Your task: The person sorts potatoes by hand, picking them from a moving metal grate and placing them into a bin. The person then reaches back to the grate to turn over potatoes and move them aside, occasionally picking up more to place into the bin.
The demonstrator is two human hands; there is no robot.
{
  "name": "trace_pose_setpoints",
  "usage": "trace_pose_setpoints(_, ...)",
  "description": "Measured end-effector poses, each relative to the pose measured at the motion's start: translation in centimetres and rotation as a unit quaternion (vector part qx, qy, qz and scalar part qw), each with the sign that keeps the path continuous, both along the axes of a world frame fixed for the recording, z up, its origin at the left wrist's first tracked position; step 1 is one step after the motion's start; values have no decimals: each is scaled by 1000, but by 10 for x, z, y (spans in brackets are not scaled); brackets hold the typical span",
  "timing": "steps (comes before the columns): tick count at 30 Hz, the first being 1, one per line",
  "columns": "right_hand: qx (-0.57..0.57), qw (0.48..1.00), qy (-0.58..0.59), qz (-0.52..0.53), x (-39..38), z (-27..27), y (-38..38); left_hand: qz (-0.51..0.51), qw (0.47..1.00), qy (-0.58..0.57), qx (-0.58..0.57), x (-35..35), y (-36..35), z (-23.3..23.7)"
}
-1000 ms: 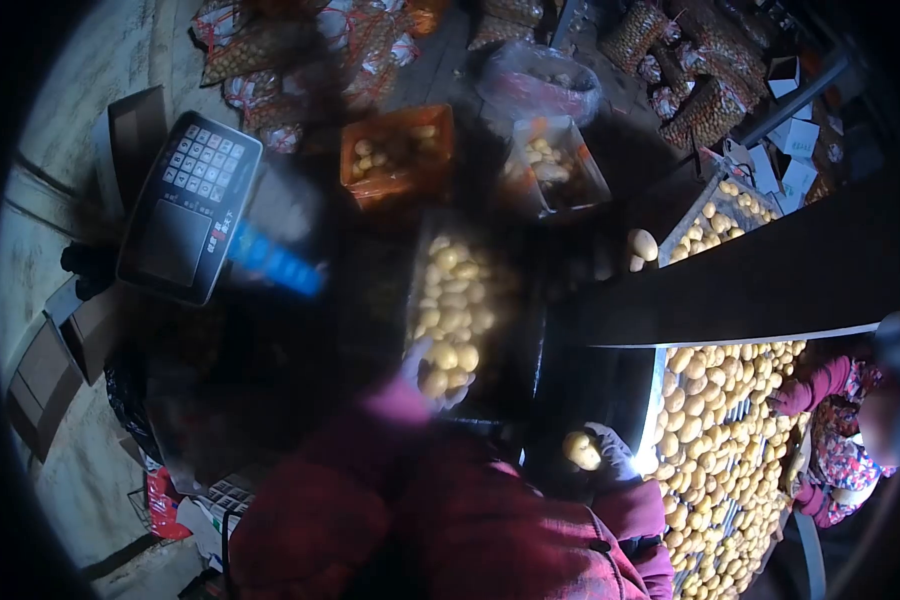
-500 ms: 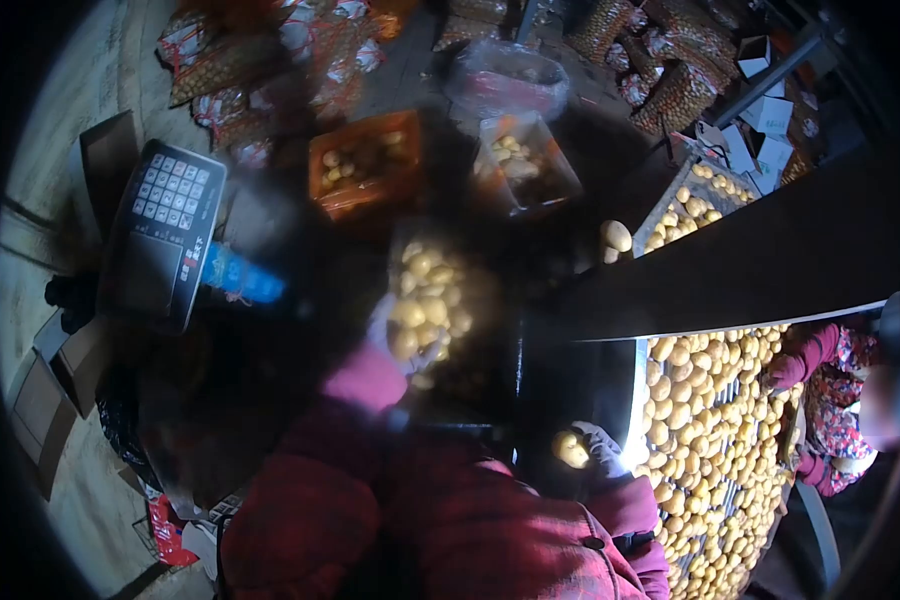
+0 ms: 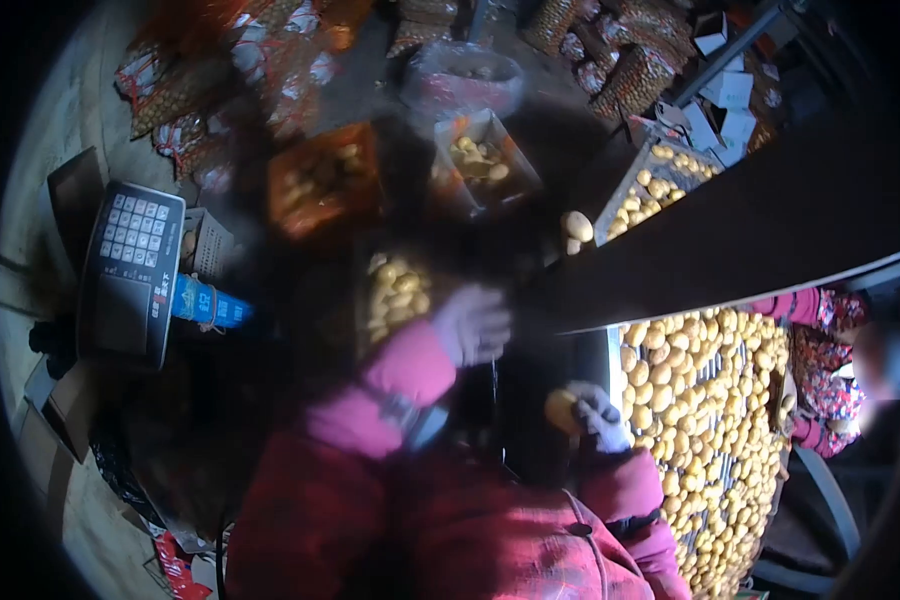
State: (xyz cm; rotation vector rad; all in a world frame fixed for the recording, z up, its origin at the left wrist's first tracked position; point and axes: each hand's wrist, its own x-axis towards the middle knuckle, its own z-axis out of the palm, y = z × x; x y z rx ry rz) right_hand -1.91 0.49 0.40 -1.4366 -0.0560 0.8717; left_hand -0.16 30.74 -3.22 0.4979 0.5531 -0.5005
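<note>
My left hand (image 3: 473,325), in a pale glove, hovers just right of a container of potatoes (image 3: 398,297). Its fingers look stretched out and slightly apart, with nothing visible in them, though motion blurs it. Lower and to the right, my right hand (image 3: 602,418), also gloved, is closed around a potato (image 3: 562,410). That hand is beside the near edge of a slatted sorting table (image 3: 613,372), which is covered with many loose potatoes (image 3: 710,430).
A scale display with keypad (image 3: 130,275) stands at left. Beyond are an orange-lined crate (image 3: 320,180), a pale lined bin (image 3: 482,165) and filled mesh sacks (image 3: 175,90). A dark panel (image 3: 710,250) crosses the right side. A co-worker (image 3: 830,365) stands across the sorting table.
My left hand has left the potatoes in the container and moved right, towards my right hand. The right hand still holds its potato. The whole view has shifted slightly.
</note>
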Motion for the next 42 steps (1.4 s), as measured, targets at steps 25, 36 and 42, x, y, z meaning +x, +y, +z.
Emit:
trace_pose_setpoints(25,-521,660,-541,14,6,-30,-38,218,974,1,-57,-49,0,-34)
trace_pose_setpoints(36,-538,741,-393,83,21,-31,-36,127,990,-55,0,54,-1,-11)
trace_pose_setpoints(42,-484,707,-512,-55,-5,-14,-34,-117,990,-77,3,-11,-80,2)
